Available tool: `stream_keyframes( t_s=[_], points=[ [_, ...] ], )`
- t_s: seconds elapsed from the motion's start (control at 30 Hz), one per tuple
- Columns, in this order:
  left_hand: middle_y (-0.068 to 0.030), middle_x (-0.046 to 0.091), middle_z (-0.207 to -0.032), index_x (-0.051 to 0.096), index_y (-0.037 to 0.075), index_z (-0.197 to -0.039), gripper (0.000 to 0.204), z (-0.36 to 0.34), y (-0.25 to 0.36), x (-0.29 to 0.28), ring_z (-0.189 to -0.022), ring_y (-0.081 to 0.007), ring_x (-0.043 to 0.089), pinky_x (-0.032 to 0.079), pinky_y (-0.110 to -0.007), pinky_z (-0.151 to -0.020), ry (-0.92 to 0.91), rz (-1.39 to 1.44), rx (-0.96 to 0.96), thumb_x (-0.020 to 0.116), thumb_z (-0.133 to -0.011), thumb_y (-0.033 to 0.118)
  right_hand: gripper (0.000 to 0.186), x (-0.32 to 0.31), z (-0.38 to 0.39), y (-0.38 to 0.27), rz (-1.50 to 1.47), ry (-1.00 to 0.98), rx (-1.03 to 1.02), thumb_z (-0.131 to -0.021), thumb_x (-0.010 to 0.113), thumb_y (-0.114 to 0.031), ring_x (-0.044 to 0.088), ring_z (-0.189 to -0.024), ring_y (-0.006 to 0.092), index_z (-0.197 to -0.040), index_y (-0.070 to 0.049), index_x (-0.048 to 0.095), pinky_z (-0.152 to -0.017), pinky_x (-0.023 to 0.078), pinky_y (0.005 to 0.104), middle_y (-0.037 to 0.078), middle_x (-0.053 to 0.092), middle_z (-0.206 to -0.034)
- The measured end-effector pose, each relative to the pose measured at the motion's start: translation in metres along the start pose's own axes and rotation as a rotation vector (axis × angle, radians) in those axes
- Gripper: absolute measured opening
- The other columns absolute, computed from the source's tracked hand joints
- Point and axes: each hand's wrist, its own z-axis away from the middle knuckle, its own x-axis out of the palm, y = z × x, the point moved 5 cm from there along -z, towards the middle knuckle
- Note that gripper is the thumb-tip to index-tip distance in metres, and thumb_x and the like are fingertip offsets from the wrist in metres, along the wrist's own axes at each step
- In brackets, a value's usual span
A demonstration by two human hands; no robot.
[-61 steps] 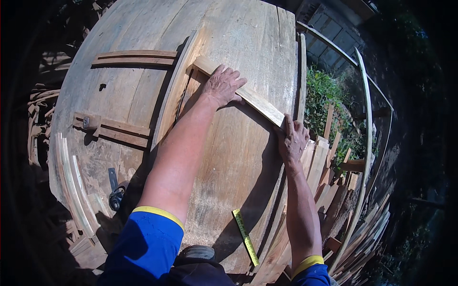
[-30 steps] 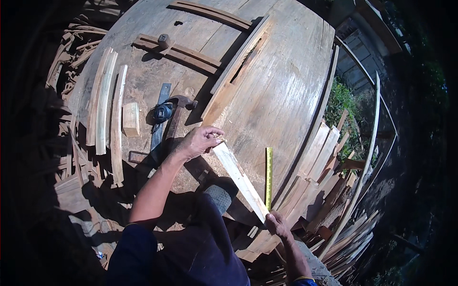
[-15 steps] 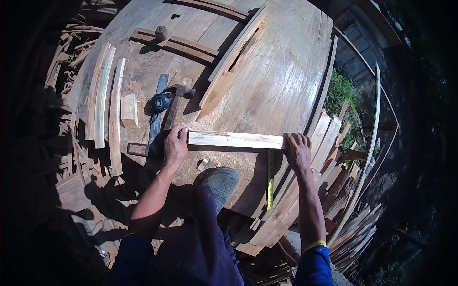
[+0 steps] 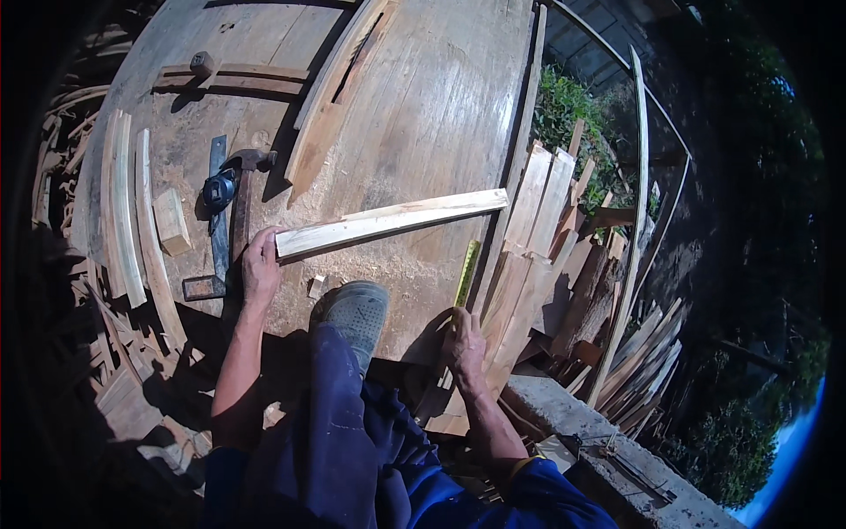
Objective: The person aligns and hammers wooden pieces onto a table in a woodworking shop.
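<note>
My left hand (image 4: 261, 264) grips the left end of a pale wooden batten (image 4: 388, 220), which slants up to the right over the workbench. The batten's right end is free. Low on the right, my right hand (image 4: 466, 349) is closed on the near end of a yellow measuring strip (image 4: 467, 275) on the bench. Beyond my left hand lie a claw hammer (image 4: 241, 203), a dark blue tape measure (image 4: 219, 189) and a try square (image 4: 204, 287) with a metal blade. A short wood block (image 4: 172, 222) sits left of them.
My shoe (image 4: 354, 316) rests on the sawdust-strewn workbench (image 4: 432, 123). Long strips (image 4: 154, 238) lie at the left, a slotted board (image 4: 330, 115) further back, and a wooden piece (image 4: 256, 79) behind. Stacked planks (image 4: 520, 291) line the right edge, near a concrete ledge (image 4: 599, 458).
My right hand has let go of the batten's right end, moved down toward me and taken the yellow strip. The batten now slants up to the right. The view has shifted right.
</note>
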Motion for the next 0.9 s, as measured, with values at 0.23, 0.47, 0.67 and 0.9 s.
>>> stream_keyframes(
  t_s=[0.23,0.47,0.67,0.9],
  points=[
    [-0.018,0.071,-0.106,0.065,0.004,-0.118,0.023,0.025,0.001,-0.018,-0.101,-0.0355,0.07,0.053,-0.041,-0.086,0.046,-0.188,0.062,0.045,-0.108,0.01,0.052,-0.015,-0.006,0.008,-0.062,0.055,0.051,-0.089,0.065,-0.005,0.067,-0.103,0.0403,-0.139,-0.011,0.054,-0.085,0.055,0.0478,0.021,0.065,-0.119],
    [-0.0281,0.07,-0.098,0.052,0.016,-0.137,0.037,0.038,0.029,-0.027,-0.091,-0.0513,0.068,0.051,-0.062,-0.08,-0.064,-0.717,-0.113,0.052,-0.1,0.02,0.045,-0.025,-0.006,0.001,-0.031,0.217,0.023,-0.085,0.075,-0.009,0.063,-0.1,0.0368,-0.128,-0.011,0.06,-0.082,0.053,0.0453,0.017,0.059,-0.108],
    [-0.0175,0.06,-0.114,0.06,0.007,-0.132,0.045,-0.007,0.01,-0.125,-0.112,-0.0385,0.058,0.047,-0.05,-0.096,0.352,-0.838,0.114,0.068,-0.09,0.018,0.039,-0.035,-0.059,-0.105,-0.144,0.186,-0.401,-0.085,0.074,-0.003,0.062,-0.108,0.0387,-0.122,-0.009,0.064,-0.089,0.053,0.0459,0.018,0.061,-0.115],
    [-0.0225,0.054,-0.143,0.044,0.007,-0.153,0.087,-0.07,0.025,-0.118,-0.131,-0.0417,0.053,0.044,-0.049,-0.109,0.129,-0.787,-0.126,0.075,-0.086,0.054,0.037,-0.029,-0.092,-0.217,-0.188,-0.029,-0.625,-0.087,0.075,-0.009,0.062,-0.114,0.0367,-0.122,-0.009,0.065,-0.095,0.054,0.0445,0.016,0.061,-0.122]
  ],
)
